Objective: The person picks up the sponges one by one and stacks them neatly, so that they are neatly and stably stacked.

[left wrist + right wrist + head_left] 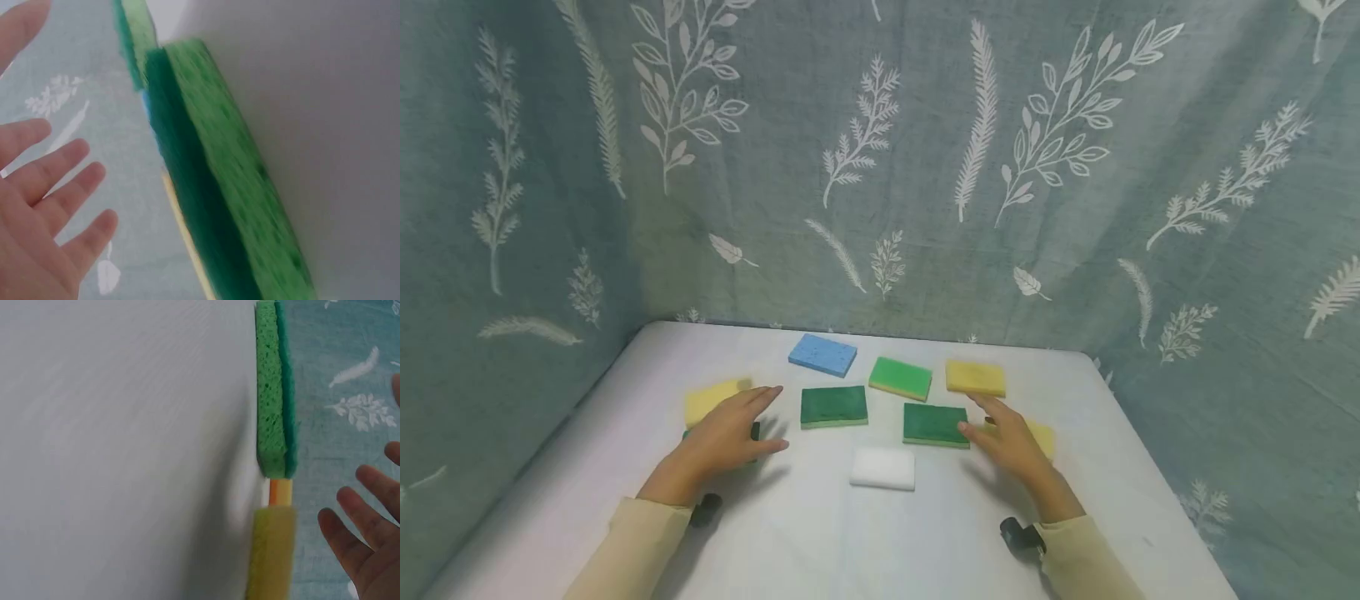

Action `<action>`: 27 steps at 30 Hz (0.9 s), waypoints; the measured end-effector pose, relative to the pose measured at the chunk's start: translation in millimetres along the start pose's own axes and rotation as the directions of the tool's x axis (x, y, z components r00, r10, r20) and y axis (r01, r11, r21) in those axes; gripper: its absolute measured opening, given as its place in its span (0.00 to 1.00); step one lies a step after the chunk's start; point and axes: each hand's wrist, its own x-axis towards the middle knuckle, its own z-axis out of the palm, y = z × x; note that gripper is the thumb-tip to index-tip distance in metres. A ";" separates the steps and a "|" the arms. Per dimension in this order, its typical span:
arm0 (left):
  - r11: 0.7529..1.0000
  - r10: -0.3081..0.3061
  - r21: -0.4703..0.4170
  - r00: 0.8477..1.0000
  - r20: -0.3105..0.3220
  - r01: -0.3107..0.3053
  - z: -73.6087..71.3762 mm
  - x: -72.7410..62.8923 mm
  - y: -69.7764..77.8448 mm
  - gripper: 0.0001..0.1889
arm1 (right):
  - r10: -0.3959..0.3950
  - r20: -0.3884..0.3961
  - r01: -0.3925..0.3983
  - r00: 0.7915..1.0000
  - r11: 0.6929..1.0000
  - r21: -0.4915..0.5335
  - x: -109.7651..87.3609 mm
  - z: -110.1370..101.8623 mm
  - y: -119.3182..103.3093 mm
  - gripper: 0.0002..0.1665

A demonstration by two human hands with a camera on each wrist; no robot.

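Step in hand: both hands hover low over the sponges on the table [625,467], palms down, nothing lifted; it reads as the reach just ahead of a pick-up
Left hand [724,437]: grip spread, fingers straight and apart, holding nothing; it hangs over a dark green sponge [753,432] that is mostly hidden beneath it, with a pale yellow sponge [707,398] just behind
Right hand [1009,442]: grip spread too, fingers relaxed; its fingertips are near the right edge of the green sponge [935,424], and a yellow sponge [1042,437] lies partly under the hand
Next move, as a judgement: each hand would need to drop and close thumb and fingers over a sponge's opposite sides, picking one where two lie close together
Around: a second green sponge [833,406], a white sponge [882,468], a blue sponge [822,355], a light green sponge [900,377] and a far yellow sponge [975,377], all flat and apart
In the way: nothing blocks either hand; a leaf-print curtain [880,167] closes in the back and sides
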 end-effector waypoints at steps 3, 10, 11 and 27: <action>1.000 0.016 -0.015 1.000 -0.005 -0.016 0.3 8.0 2.3 0.46 | -0.006 -0.021 0.008 1.000 0.998 0.056 4.8 7.2 -8.4 0.36; 0.996 0.004 -0.092 0.999 0.036 0.000 10.7 28.3 8.0 0.40 | 0.014 0.081 -0.029 0.997 0.983 0.182 4.1 30.2 -22.7 0.33; 0.994 -0.003 -0.105 0.999 0.046 0.008 13.1 30.8 8.5 0.40 | 0.021 0.102 -0.041 0.995 0.979 0.198 3.8 33.3 -23.5 0.33; 0.975 -0.129 -0.164 0.980 0.151 0.153 39.4 55.3 14.7 0.43 | -0.051 0.293 -0.018 0.955 0.973 0.230 -2.6 55.9 -29.8 0.36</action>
